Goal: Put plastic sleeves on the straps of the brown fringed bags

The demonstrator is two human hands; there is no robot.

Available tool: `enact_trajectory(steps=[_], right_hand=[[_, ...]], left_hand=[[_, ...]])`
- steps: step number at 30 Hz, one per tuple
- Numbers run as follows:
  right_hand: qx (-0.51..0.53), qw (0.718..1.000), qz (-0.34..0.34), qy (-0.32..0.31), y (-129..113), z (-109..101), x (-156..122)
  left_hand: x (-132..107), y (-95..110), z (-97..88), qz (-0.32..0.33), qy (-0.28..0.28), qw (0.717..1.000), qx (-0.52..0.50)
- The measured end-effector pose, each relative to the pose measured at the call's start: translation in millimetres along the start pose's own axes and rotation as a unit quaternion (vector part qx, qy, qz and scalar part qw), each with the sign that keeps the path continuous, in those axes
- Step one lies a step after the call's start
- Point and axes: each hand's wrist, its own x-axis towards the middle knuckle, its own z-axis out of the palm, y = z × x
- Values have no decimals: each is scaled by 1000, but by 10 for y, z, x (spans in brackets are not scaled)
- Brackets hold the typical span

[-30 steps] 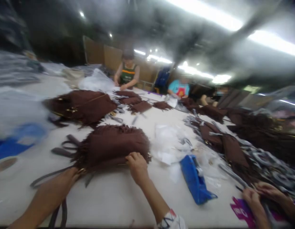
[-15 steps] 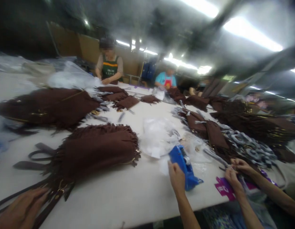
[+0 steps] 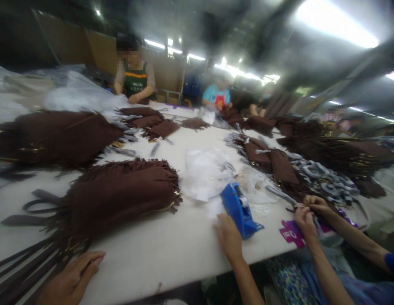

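Observation:
A dark brown fringed bag (image 3: 123, 199) lies on the white table, with grey wrapped strips and long brown straps (image 3: 25, 262) trailing from its left end. At lower left, my left hand (image 3: 71, 277) is beside these straps, fingers stretched to the right and holding nothing I can see. My right hand (image 3: 230, 239) is just left of a blue tape dispenser (image 3: 239, 212). Its blurred fingers look apart, near a small white sheet (image 3: 215, 208). White plastic or tissue (image 3: 205, 173) lies beyond it.
A co-worker's hands (image 3: 311, 212) work on a grey strip at right, above a purple card (image 3: 292, 233). Brown bags (image 3: 57, 135) lie at left, with more stacked (image 3: 343, 159) at right. Other people stand across the table (image 3: 171, 262).
My left hand has moved right, away from the straps' hardware. My right hand has shifted slightly left from the tape dispenser. The whole view has shifted a little.

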Motion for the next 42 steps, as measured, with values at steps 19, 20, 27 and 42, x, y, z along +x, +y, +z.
enact_trajectory(steps=[19,20,27,42], right_hand=[[-18,995,67,70,187,171,-93],[-12,994,78,74,191,168,-86],[69,990,118,36,107,-53,-97],[391,865,84,-304,-1762,29,-217]], left_hand=[[63,865,207,127,-58,990,-29],[76,933,226,133,-65,988,-36],[139,1320,296,125,-133,979,-91],[242,1644,149,-64,-321,770,-548]])
